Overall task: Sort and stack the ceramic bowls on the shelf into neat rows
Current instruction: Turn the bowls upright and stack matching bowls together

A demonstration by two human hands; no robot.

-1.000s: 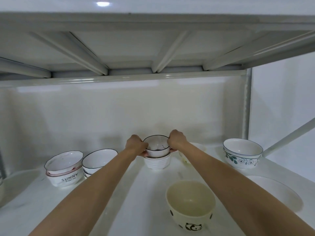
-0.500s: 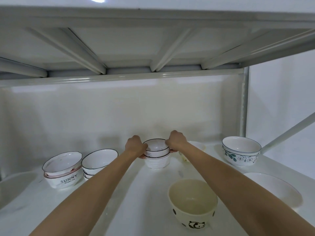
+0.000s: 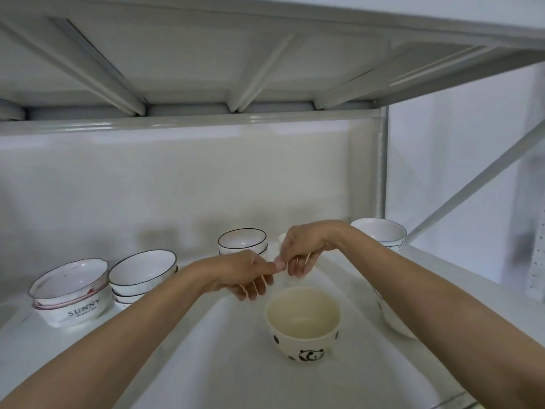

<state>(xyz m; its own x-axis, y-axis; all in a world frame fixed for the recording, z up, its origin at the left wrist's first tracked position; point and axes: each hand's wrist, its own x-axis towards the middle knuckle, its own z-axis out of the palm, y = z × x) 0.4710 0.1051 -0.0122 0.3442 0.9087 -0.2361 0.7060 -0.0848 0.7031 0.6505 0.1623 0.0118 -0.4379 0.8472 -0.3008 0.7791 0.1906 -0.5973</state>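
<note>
On the white shelf (image 3: pixel 206 364), stacked bowls line the back wall behind the panda bowl (image 3: pixel 303 326). Above its far rim, the left hand (image 3: pixel 241 274) and right hand (image 3: pixel 303 250) hover loosely curled, holding nothing, fingertips nearly meeting.

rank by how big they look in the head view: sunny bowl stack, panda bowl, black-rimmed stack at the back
1. SUNNY bowl stack, widest
2. panda bowl, close behind; it is nearer the camera, so unsure
3. black-rimmed stack at the back, smallest, and farthest
</note>
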